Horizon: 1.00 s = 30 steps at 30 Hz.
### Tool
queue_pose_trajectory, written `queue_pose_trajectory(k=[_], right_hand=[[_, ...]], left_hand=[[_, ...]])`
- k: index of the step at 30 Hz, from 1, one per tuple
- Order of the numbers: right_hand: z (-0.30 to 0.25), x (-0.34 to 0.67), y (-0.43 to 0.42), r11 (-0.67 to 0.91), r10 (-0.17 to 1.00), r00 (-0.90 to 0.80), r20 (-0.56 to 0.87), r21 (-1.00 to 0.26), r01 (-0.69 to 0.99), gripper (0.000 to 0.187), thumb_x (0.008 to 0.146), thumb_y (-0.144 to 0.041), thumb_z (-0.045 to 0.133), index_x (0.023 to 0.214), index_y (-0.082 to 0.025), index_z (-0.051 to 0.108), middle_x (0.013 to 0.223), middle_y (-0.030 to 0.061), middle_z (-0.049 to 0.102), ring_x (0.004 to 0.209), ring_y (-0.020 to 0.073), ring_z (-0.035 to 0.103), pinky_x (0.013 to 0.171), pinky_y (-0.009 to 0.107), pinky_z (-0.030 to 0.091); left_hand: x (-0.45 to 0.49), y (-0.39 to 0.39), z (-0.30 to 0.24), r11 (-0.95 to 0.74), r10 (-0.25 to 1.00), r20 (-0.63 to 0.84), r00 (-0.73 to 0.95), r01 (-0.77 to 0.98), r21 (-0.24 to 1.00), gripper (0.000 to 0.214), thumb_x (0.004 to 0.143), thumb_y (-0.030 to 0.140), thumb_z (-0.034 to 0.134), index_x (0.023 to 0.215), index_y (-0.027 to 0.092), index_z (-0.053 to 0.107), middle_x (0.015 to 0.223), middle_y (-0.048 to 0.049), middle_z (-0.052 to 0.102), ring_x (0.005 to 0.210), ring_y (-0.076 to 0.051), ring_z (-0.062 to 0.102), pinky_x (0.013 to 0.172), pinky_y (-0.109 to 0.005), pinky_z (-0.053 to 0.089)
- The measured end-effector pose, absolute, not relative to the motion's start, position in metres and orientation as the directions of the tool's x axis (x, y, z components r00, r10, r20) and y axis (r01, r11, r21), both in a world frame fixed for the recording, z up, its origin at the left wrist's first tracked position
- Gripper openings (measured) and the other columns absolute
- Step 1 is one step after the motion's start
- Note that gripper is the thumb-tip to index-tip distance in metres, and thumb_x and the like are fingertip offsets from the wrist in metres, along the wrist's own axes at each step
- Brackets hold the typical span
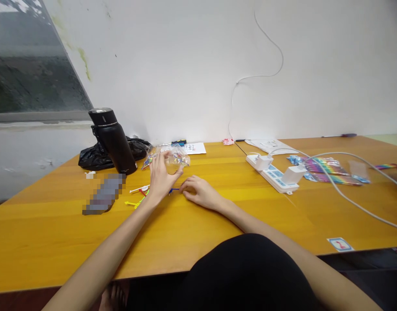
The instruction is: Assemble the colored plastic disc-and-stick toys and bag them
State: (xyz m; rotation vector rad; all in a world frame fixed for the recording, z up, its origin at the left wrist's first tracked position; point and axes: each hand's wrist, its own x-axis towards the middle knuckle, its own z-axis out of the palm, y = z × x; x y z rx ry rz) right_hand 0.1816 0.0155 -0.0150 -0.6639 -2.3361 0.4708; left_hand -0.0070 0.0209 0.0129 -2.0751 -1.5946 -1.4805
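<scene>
At the middle left of the frame a black flask [112,140] stands in front of a crumpled black bag [91,157]. Lower and further right, a few thin plastic sticks [138,196], white, red, yellow and green, lie loose on the table [55,233] just left of my wrist.

My left hand [161,177] sits at the centre of the frame, fingers curled round the near side of a clear bag [177,156]. The bag rests on the table just beyond the hand, and small coloured pieces still show through it. So I judge the job as partly done: some sticks are out and lying beside me, more remain inside.

Just right of that hand a blue stick [174,189] lies flat on the wood. My right hand [200,192] rests palm down beside it, fingertips drawn together on the stick's right end. The stick's left end reaches toward my left palm, so it spans the gap between both hands.

Further right a white power strip [272,175] lies with plugs in it. Beyond it are rainbow packets [328,172], well apart from my fingers.
</scene>
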Motion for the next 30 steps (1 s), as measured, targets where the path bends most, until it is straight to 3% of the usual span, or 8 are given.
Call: queue_pose_trajectory(k=[6,11,14,18,22,30], right_hand=[[-0.014,0.194,0.037,0.623,0.761,-0.442,0.475,-0.725,0.293,0.015,0.086,-0.011,0.061,0.091,-0.018,0.074,0.094,0.0051,0.076,0.087,0.0167,0.07,0.085,0.031,0.054],[-0.006,0.212,0.055,0.494,0.869,-0.093,0.486,-0.836,0.24,0.011,0.085,-0.023,0.064,0.089,-0.017,0.072,0.091,0.0063,0.076,0.084,0.0186,0.072,0.084,0.033,0.056],[0.007,0.221,0.055,0.575,0.794,0.112,0.598,-0.798,0.182,0.014,0.087,-0.029,0.064,0.092,-0.017,0.069,0.094,0.0067,0.074,0.089,0.0192,0.07,0.087,0.034,0.056],[0.029,0.224,0.04,0.721,0.6,0.253,0.759,-0.65,0.241,0.01,0.09,-0.027,0.061,0.094,-0.019,0.066,0.095,0.005,0.069,0.091,0.018,0.066,0.089,0.034,0.054],[0.041,0.218,0.023,0.807,0.493,0.246,0.834,-0.545,0.228,0.004,0.092,-0.021,0.06,0.094,-0.02,0.063,0.095,0.0037,0.064,0.091,0.0172,0.064,0.089,0.034,0.053],[0.032,0.197,0.005,0.827,0.539,-0.08,0.839,-0.509,0.238,0.01,0.09,-0.013,0.057,0.09,-0.021,0.063,0.087,0.0026,0.064,0.083,0.0168,0.063,0.079,0.032,0.053]], left_hand=[[-0.005,0.019,0.014,-0.501,0.63,0.777,0.012,0.771,0.394,0.055,0.082,0.036,0.073,0.129,0.025,0.048,0.124,-0.0088,0.061,0.117,-0.03,0.054,0.104,-0.046,0.04],[0.0,0.016,0.014,-0.536,0.625,0.777,0.075,0.765,0.358,0.059,0.081,0.038,0.074,0.131,0.025,0.047,0.126,-0.0089,0.06,0.118,-0.031,0.053,0.104,-0.046,0.038],[0.001,0.017,0.01,-0.539,0.641,0.762,0.093,0.762,0.36,0.059,0.081,0.036,0.074,0.132,0.025,0.047,0.126,-0.0092,0.06,0.119,-0.032,0.052,0.102,-0.046,0.038],[0.0,0.021,0.003,-0.526,0.665,0.741,0.089,0.76,0.381,0.059,0.081,0.035,0.074,0.132,0.026,0.047,0.126,-0.0091,0.061,0.117,-0.031,0.053,0.101,-0.047,0.038],[-0.001,0.022,0.001,-0.498,0.691,0.718,0.087,0.777,0.385,0.058,0.081,0.035,0.073,0.131,0.025,0.046,0.126,-0.0087,0.061,0.115,-0.031,0.053,0.1,-0.047,0.039],[0.004,0.013,0.006,-0.557,0.697,0.697,0.167,0.739,0.38,0.056,0.083,0.033,0.071,0.132,0.026,0.046,0.128,-0.0087,0.059,0.12,-0.03,0.051,0.103,-0.046,0.039]])
